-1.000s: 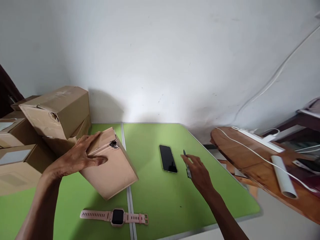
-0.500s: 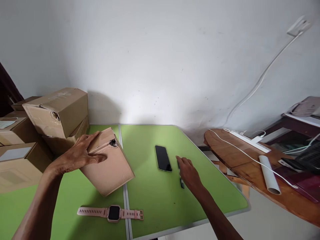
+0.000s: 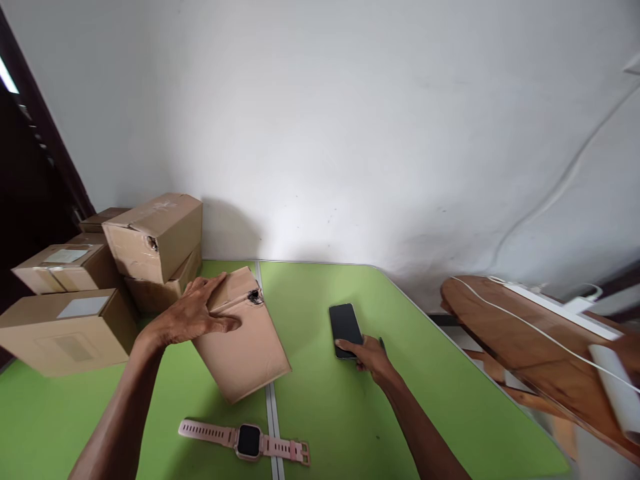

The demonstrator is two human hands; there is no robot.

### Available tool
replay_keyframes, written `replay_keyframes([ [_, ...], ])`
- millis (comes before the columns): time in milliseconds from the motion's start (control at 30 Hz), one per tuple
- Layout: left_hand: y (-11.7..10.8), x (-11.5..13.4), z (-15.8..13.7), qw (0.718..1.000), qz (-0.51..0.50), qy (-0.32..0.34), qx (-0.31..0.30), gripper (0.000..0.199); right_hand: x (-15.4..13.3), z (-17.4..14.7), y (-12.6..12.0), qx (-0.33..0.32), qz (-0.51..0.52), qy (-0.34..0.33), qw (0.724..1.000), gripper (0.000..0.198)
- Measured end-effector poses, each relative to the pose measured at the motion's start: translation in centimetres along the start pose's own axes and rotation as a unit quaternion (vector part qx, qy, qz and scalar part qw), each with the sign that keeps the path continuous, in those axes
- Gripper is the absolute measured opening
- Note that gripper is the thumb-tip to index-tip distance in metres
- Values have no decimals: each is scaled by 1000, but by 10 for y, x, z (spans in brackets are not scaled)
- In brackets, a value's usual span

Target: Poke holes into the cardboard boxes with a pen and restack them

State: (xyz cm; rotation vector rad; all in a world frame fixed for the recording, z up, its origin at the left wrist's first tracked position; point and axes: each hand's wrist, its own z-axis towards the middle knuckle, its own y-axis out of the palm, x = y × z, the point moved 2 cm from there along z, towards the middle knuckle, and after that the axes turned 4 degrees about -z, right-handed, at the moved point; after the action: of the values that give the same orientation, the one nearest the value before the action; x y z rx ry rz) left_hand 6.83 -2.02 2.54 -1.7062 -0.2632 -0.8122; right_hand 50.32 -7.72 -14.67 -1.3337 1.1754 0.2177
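Observation:
My left hand (image 3: 203,310) grips a cardboard box (image 3: 245,353), its thumb on the near face and its fingers over the top. This box leans at an angle on the green table and has a torn dark hole at one corner. To the right, my right hand (image 3: 371,355) has closed on the lower end of a black smartphone (image 3: 345,323), thumb on the screen, other fingers partly hidden beneath. Beside that hand shows the tip of a thin dark object (image 3: 383,344), mostly covered. A pink smartwatch (image 3: 249,441) lies stretched out across the table's seam.
Several cardboard boxes (image 3: 65,330) are stacked at the left, against the wall side. The green table (image 3: 320,413) has a metal strip running through it. At right, a wooden table (image 3: 520,333) holds a white power strip (image 3: 560,308), a cable and a white tube (image 3: 615,383).
My right hand has moved from the thin dark object to the smartphone and taken hold of its lower end. My left hand stays on the box. The camera view has turned left.

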Motion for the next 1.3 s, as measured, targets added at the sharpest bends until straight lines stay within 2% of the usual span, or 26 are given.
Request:
replay_keyframes([
  [100, -2, -1, -1, 1000, -16, -3, -18, 117, 1, -31, 8, -76, 168, 39, 982, 28],
  [167, -3, -1, -1, 1000, -22, 5, -21, 119, -5, -57, 13, -122, 260, 34, 957, 42],
  [200, -3, -1, -1, 999, -24, 9, -21, 119, -9, -70, 16, -142, 311, 36, 939, 51],
  [267, -3, 1, 0, 999, -27, 14, -22, 117, -24, -97, 21, -172, 432, 61, 883, 66],
  [333, -3, 3, 0, 999, -27, 13, -23, 115, -48, -122, 25, -192, 530, 82, 822, 68],
  [400, -3, 4, 0, 999, -26, 12, -25, 115, -78, -142, 30, -228, 572, 58, 786, 55],
  [500, -1, 5, 0, 999, -24, 18, -23, 116, -124, -166, 39, -335, 592, -24, 732, 42],
  [600, 0, 5, 1, 999, -22, 35, -16, 109, -154, -183, 54, -430, 596, -74, 674, 68],
  [700, 1, 6, 1, 999, -21, 48, -13, 99, -163, -195, 75, -464, 609, -67, 640, 84],
  [800, 1, 5, 1, 998, -26, 48, -20, 101, -159, -201, 90, -474, 625, -47, 618, 78],
  [900, 1, 4, 0, 998, -37, 43, -21, 105, -156, -201, 96, -475, 633, -44, 610, 74],
  [1133, 1, 4, 0, 998, -48, 33, -25, 110, -161, -197, 92, -464, 622, -40, 629, 73],
  [1300, 2, 3, 1, 998, -40, 43, -19, 106, -159, -197, 91, -457, 620, -24, 637, 74],
])
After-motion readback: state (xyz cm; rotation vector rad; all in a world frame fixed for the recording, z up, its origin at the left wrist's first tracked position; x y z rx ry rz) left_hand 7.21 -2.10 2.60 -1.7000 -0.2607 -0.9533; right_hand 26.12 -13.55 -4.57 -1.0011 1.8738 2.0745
